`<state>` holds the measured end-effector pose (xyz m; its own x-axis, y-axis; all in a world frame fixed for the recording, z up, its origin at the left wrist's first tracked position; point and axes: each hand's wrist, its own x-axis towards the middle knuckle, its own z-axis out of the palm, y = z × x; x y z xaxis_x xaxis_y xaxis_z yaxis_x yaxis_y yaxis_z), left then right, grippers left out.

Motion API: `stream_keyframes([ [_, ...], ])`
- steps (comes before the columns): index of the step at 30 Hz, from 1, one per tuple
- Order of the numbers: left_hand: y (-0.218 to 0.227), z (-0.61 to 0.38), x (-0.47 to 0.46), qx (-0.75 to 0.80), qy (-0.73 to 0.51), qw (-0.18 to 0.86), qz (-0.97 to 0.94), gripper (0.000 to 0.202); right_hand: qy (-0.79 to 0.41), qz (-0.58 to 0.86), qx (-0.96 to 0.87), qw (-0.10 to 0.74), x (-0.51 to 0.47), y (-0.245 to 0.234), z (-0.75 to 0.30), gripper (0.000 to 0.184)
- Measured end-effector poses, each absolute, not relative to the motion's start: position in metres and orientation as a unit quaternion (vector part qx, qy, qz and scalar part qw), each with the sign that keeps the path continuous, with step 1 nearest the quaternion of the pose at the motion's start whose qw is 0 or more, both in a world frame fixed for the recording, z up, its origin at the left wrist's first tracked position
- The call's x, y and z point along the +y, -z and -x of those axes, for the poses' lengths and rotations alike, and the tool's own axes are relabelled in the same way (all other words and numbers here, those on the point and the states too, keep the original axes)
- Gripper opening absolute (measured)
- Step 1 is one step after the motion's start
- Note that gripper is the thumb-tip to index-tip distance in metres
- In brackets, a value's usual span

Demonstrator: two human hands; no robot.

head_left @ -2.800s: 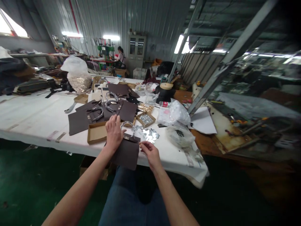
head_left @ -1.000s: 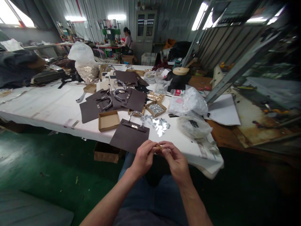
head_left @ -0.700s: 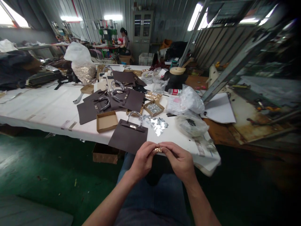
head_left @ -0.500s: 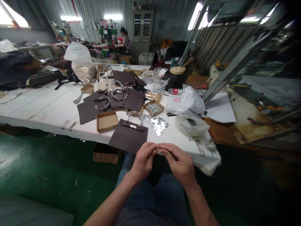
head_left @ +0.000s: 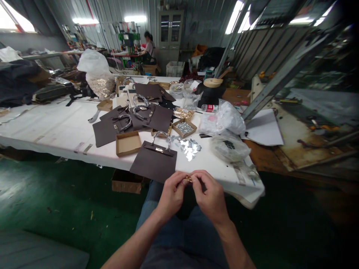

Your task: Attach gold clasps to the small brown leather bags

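Note:
Between the fingertips of both hands is a small gold-coloured metal piece [head_left: 189, 179], held over my lap at the table's front edge; its exact shape is too small to tell. My left hand [head_left: 171, 192] pinches it from the left, my right hand [head_left: 209, 194] from the right. Just beyond my left hand lies a dark brown bag panel [head_left: 153, 164] with a plastic-wrapped handle [head_left: 162, 137] and a gold fitting [head_left: 160, 150]. A scatter of flat silver plates [head_left: 191, 148] lies on the table past my fingers.
On the white-covered table [head_left: 56, 127] stand an open cardboard box [head_left: 128, 144] and a smaller box of silver parts [head_left: 184, 128]. More brown panels [head_left: 108, 130] are stacked behind. Plastic bags [head_left: 230, 147] lie to the right. A person [head_left: 148, 48] sits at the far machines.
My right hand has shifted slightly left, its fingers now bent more steeply around the gold piece. The gold piece appears turned between my fingertips. The things on the table have stayed put.

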<state>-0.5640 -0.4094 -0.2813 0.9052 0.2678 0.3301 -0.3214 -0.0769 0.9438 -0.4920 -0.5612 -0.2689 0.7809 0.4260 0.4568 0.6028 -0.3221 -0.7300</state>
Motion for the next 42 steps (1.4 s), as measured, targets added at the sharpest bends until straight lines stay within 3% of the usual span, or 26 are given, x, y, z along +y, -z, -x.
stream_keyframes([
  [4,0.28,0.565,-0.407,-0.01,-0.212,0.682,-0.7,0.022,0.042,0.805,-0.291,0.515,-0.563,0.268,0.49,0.022],
  [10,0.275,0.574,-0.404,-0.007,-0.233,0.683,-0.692,0.018,0.026,0.732,-0.236,0.638,-0.569,0.288,0.506,0.019],
  [14,0.274,0.579,-0.402,-0.026,-0.238,0.676,-0.697,0.018,0.07,0.737,-0.286,0.608,-0.573,0.292,0.512,0.012],
  [27,0.279,0.596,-0.392,-0.055,-0.272,0.636,-0.72,0.023,0.087,0.78,-0.382,0.489,-0.585,0.267,0.52,0.014],
  [42,0.277,0.607,-0.39,-0.05,-0.281,0.664,-0.691,0.011,0.065,0.789,-0.39,0.469,-0.578,0.267,0.531,0.011],
])
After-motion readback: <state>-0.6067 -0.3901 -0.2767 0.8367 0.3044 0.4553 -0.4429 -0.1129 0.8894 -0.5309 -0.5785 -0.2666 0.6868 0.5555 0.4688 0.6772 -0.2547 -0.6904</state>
